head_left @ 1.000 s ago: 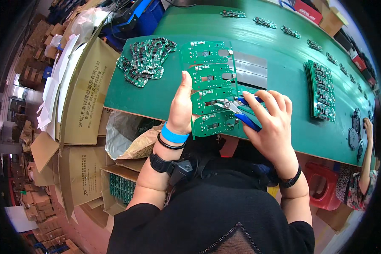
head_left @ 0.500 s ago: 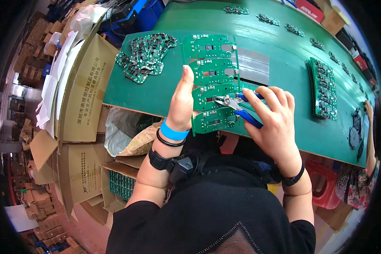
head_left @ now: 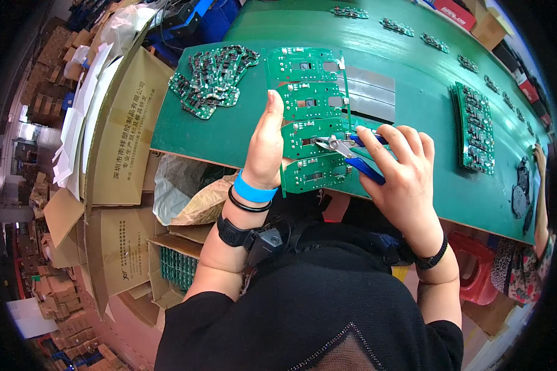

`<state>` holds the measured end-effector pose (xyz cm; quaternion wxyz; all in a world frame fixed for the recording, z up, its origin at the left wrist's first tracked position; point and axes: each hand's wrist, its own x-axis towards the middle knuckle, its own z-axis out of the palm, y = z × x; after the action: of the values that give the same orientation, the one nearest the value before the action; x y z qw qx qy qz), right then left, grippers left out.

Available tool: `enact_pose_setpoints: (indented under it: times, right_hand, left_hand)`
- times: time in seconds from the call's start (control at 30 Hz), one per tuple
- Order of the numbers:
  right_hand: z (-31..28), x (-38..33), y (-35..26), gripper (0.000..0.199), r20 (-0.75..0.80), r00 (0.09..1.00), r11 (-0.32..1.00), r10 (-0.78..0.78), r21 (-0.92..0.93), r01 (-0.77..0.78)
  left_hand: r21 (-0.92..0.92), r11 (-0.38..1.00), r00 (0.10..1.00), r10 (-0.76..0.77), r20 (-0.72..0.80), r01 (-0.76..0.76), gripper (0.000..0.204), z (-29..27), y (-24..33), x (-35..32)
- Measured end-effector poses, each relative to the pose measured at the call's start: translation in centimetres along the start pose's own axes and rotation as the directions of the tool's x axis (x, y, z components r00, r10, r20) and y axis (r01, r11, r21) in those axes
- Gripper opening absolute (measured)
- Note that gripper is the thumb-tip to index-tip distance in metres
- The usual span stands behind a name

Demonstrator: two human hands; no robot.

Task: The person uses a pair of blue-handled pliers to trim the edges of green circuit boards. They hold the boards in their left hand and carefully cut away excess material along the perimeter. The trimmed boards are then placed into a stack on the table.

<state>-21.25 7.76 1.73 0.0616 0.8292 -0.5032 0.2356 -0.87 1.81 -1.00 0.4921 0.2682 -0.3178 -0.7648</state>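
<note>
A panel of several joined green circuit boards [head_left: 306, 110] stretches away from me, its near end past the table's front edge. My left hand [head_left: 266, 148] is closed on the panel's left edge, thumb up and fingers hidden beneath. In my right hand [head_left: 403, 164] is a pair of cutters [head_left: 335, 144] with blue handles, the fingers wrapped round them. The metal jaws rest over a dark component slot on the second board from the near end; whether they touch it I cannot tell.
Loose circuit boards [head_left: 213, 77] lie piled at the left of the green table [head_left: 414, 86]. Stacked panels [head_left: 474, 130] stand to the right, beyond grey strips [head_left: 369, 93]. A row of small boards [head_left: 435, 42] runs along the far side. Cardboard boxes [head_left: 120, 136] crowd the left. Another person's arm [head_left: 541, 204] reaches in at right.
Almost nothing differs. The cutters and my right hand have shifted very slightly right, while my left hand keeps its hold on the panel.
</note>
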Motion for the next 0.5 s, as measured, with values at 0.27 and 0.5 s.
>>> enact_pose_setpoints:
  times: [0.27, 0.5]
  right_hand:
    - [-0.07, 0.04, 0.27, 0.066, 0.016, 1.000, 0.999, 0.003, 0.041, -0.003]
    - [0.22, 0.01, 0.15, 0.067, 0.011, 1.000, 0.999, 0.001, 0.032, -0.001]
  left_hand:
    - [0.024, 1.000, 1.000, 0.013, -0.014, -0.012, 0.074, 0.06, 0.17, -0.12]
    - [-0.018, 0.999, 1.000, 0.027, -0.001, -0.027, 0.056, 0.45, 0.54, -0.41]
